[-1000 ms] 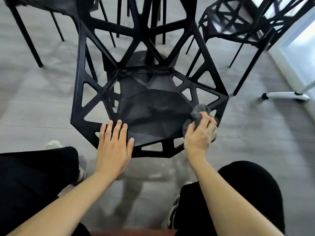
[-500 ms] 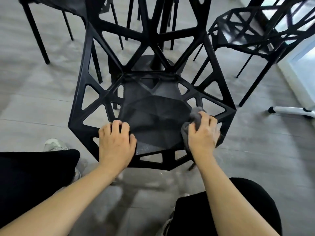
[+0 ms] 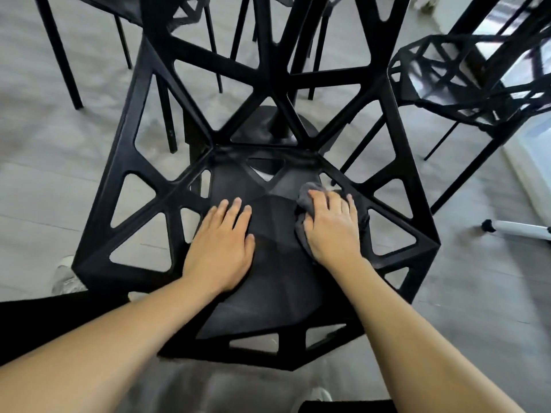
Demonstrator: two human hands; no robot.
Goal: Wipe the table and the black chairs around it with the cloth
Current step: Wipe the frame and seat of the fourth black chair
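The right hand (image 3: 332, 226) is lying palm-down over the grey cloth (image 3: 304, 201), its fingers bent over the bunched fabric and pressing it against the right side of the seat (image 3: 277, 281) of the black chair (image 3: 101, 231). Most of the cloth is hiding beneath the palm; only a rumpled edge is showing ahead of the fingertips and along the thumb side, and a dark fold beyond the little finger is hard to tell apart from the chair. Whether the thumb is tucking under the fabric cannot be made out.

The left hand (image 3: 222, 248) is resting flat on the left part of the same seat, fingers straight and close together, holding nothing. The two hands are lying near each other with a strip of bare seat between them.

Both forearms are running out of the bottom of the view. The chair's open triangular frame is spreading around the seat, and its backrest is being cut off at the top edge. Behind it, the dark round base of the table (image 3: 268, 126) is partly showing through the frame; the worktop itself is out of view. A second black chair (image 3: 465, 81) is standing to the right, partly cropped, and thin chair legs (image 3: 59, 55) are showing at the upper left. A white bar (image 3: 518, 228) is lying on the grey floor (image 3: 44, 144) at the right edge. A blurred shoe (image 3: 64, 275) is peeking out at the left.
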